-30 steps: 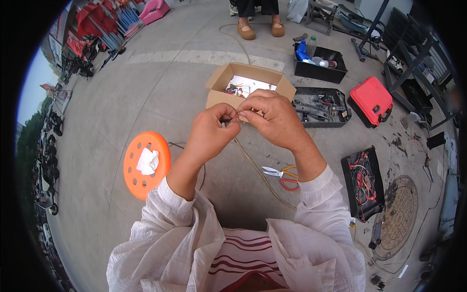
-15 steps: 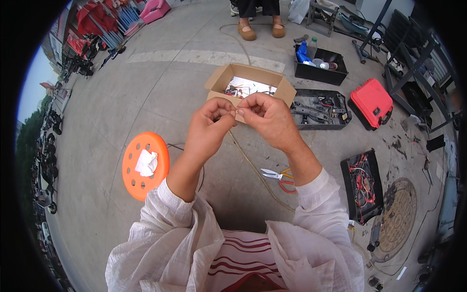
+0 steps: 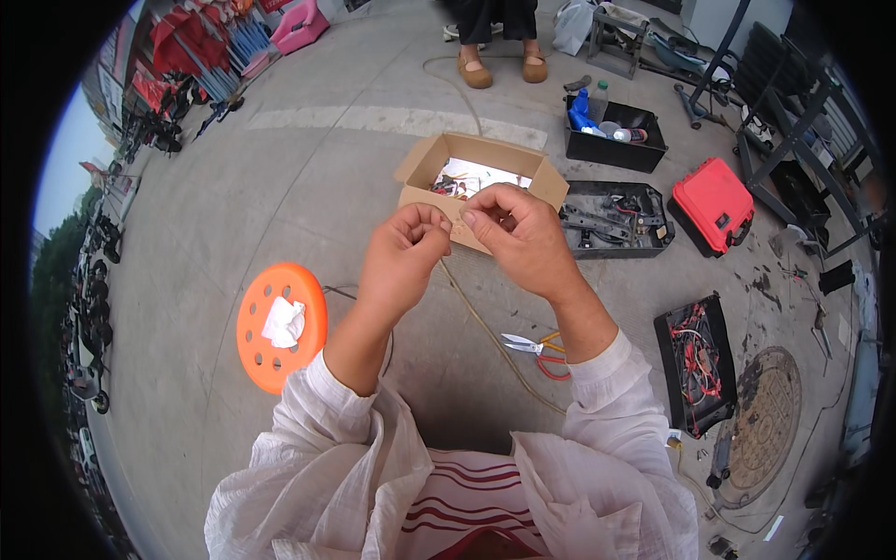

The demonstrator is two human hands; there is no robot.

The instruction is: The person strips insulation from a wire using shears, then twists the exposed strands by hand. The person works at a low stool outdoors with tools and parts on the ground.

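Facing each other across the near wall of the cardboard box (image 3: 490, 149), as the view has it, the left hand (image 3: 401, 261) and the right hand (image 3: 523, 233) are slightly apart, each with its thumb and fingertips pressed together; whether either grip pinches something tiny, I cannot tell. The box stands open on the ground (image 3: 308, 205), with a white sheet (image 3: 490, 175) and a jumble of small parts (image 3: 450, 187) inside. Just right of the box lies a black tray (image 3: 616, 252) of dark parts; beyond that tray, to the box's far right, is a black bin (image 3: 611, 151) of bottles, and well right of the box sits a red case (image 3: 714, 203). Nearer than the box, to its right, are open scissors (image 3: 537, 345) and, farther right, a black container (image 3: 667, 364) of red wires (image 3: 698, 359). Nearer and left of the box, an orange stool (image 3: 252, 345) bears a crumpled white tissue (image 3: 285, 322). Past the box are another person's brown shoes (image 3: 476, 75).
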